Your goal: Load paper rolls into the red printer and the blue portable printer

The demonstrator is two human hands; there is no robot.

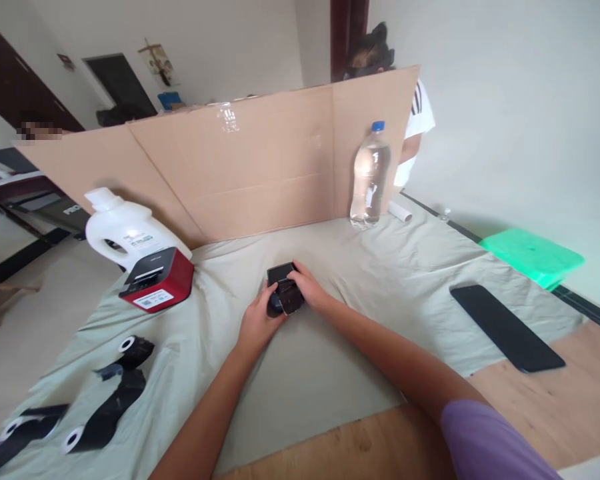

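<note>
Both my hands are on a small black device that rests on the pale green cloth in the middle of the table. My left hand grips its near left side with curled fingers. My right hand holds its far right side, fingers wrapped over the top edge. What kind of device it is I cannot make out; it looks like a small cartridge or box with a flat dark lid.
A red and black label printer and a white jug stand at the left. Black ribbon rolls lie front left. A water bottle stands before the cardboard screen. A black phone and green lid lie right. A person sits behind the screen.
</note>
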